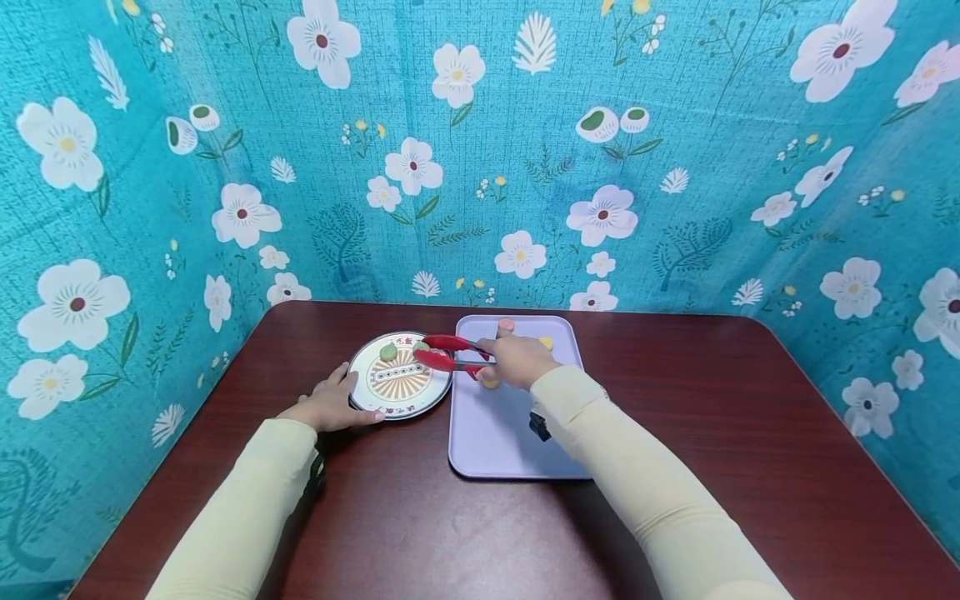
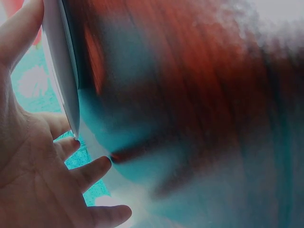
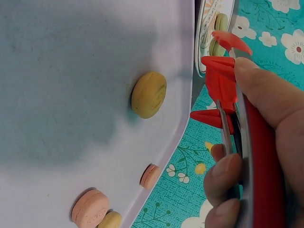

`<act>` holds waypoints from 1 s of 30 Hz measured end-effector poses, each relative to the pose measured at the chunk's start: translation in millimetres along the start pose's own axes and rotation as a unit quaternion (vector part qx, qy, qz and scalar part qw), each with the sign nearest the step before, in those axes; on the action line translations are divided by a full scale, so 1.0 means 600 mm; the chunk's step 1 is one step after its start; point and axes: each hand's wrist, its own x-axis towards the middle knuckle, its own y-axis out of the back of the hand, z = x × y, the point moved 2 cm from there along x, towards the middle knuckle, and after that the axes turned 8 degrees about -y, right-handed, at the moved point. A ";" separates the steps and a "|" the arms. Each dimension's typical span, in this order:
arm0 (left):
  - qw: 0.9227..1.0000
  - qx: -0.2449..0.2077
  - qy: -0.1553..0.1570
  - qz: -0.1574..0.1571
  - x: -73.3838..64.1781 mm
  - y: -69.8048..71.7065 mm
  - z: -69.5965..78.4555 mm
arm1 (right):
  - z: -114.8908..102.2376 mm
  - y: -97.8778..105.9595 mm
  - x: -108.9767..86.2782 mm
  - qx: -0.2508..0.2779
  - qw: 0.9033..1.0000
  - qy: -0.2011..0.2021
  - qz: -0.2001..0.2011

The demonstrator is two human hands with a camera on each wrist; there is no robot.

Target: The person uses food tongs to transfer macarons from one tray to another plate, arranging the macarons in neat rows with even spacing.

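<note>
My right hand [image 1: 521,358] grips a pair of tongs [image 1: 438,361] with red tips, reaching leftward from over the tray to the plate. One green macaron [image 1: 422,347] is right at the tong tips, above the plate's right side. Another green macaron [image 1: 387,352] lies on the round patterned plate [image 1: 367,392], near its far edge. Spread around the plate's near left rim is my left hand [image 1: 330,406], its thumb along the front edge and fingers at the left side. In the left wrist view those fingers look extended, touching the plate's edge [image 2: 61,71].
A lilac tray [image 1: 487,442] stands right of the plate on the dark wooden table [image 1: 720,400]. On it, in the right wrist view, lie a yellow macaron [image 3: 149,95], a pink macaron [image 3: 90,208], a smaller-looking pink one by the rim and another yellow one. Floral cloth hangs behind.
</note>
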 end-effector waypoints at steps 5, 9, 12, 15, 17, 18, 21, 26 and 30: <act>1.000 0.000 0.002 0.001 0.002 -0.002 -0.002 | -0.003 -0.001 0.002 -0.006 1.000 0.006 0.004; 1.000 -0.002 0.000 -0.001 0.001 -0.001 -0.001 | -0.005 -0.006 0.006 -0.009 1.000 0.003 0.004; 1.000 -0.002 -0.003 0.000 -0.001 0.001 0.001 | -0.006 -0.009 0.009 -0.014 1.000 -0.002 0.005; 1.000 0.000 -0.002 0.001 -0.002 0.001 0.002 | -0.009 -0.009 0.011 -0.023 1.000 -0.002 0.009; 1.000 0.001 0.000 0.001 -0.002 0.001 0.001 | -0.012 -0.009 0.011 -0.027 1.000 -0.003 0.011; 1.000 0.000 0.000 0.000 -0.001 0.000 0.001 | -0.013 -0.008 0.010 -0.029 0.999 -0.004 0.012; 1.000 -0.002 0.000 -0.002 0.001 0.000 0.000 | -0.018 -0.006 0.009 -0.039 0.999 -0.006 0.016; 1.000 -0.005 0.006 -0.003 -0.001 0.001 0.002 | -0.023 -0.007 0.010 -0.049 0.999 -0.005 0.023; 1.000 -0.007 0.015 -0.005 0.001 -0.002 0.001 | -0.025 -0.008 0.012 -0.049 0.999 -0.005 0.021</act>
